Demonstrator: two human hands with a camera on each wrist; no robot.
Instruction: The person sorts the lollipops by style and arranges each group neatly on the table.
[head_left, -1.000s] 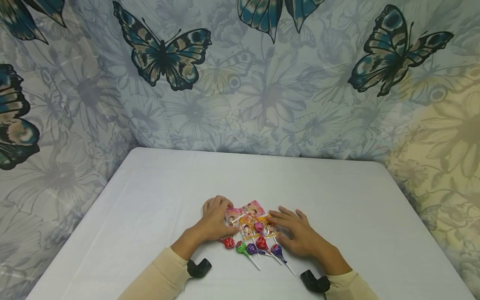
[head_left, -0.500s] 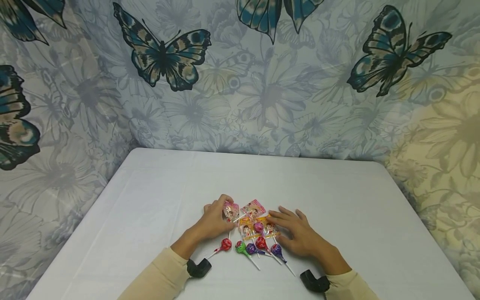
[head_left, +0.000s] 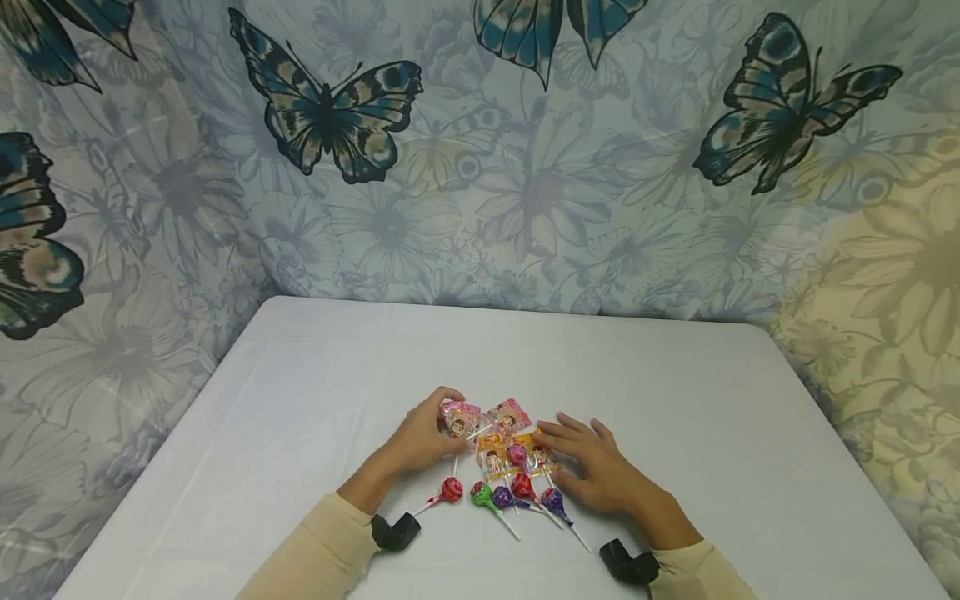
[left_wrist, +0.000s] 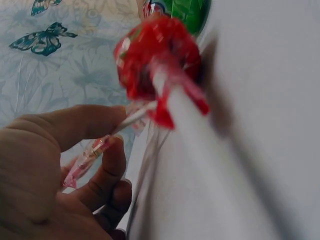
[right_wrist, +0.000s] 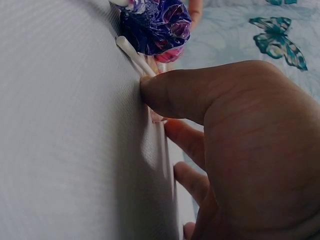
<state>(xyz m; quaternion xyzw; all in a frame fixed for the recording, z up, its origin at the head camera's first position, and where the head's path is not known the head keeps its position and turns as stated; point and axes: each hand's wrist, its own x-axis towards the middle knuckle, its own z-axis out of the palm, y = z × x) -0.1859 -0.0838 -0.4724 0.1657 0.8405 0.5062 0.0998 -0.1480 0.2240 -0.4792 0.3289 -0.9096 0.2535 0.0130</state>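
My left hand [head_left: 420, 435] pinches a flat lollipop in a pink-printed clear wrapper [head_left: 460, 419] at the left of a candy pile. Close up in the left wrist view, thumb and finger hold its white stick and wrapper [left_wrist: 90, 159]. Below that hand lies a round red lollipop [head_left: 452, 489], its stick pointing toward the wrist. My right hand [head_left: 592, 467] rests on the table at the pile's right side, fingers loosely spread, fingertips right at an orange-wrapped lollipop [head_left: 543, 457]. In the right wrist view its thumb lies beside a white stick [right_wrist: 131, 52], below a purple lollipop [right_wrist: 156, 26].
Between the hands lie another pink-wrapped lollipop [head_left: 510, 416], a second orange one [head_left: 492, 458], and round lollipops, among them a green one [head_left: 482, 495] and a red one [head_left: 522, 485]. The white table [head_left: 360, 358] meets a butterfly-patterned wall covering [head_left: 540, 192] behind.
My left hand has drawn the pink-wrapped lollipop up and left from the pile. The nearby red lollipop has shifted slightly left, its stick now showing. The right hand has stayed still.
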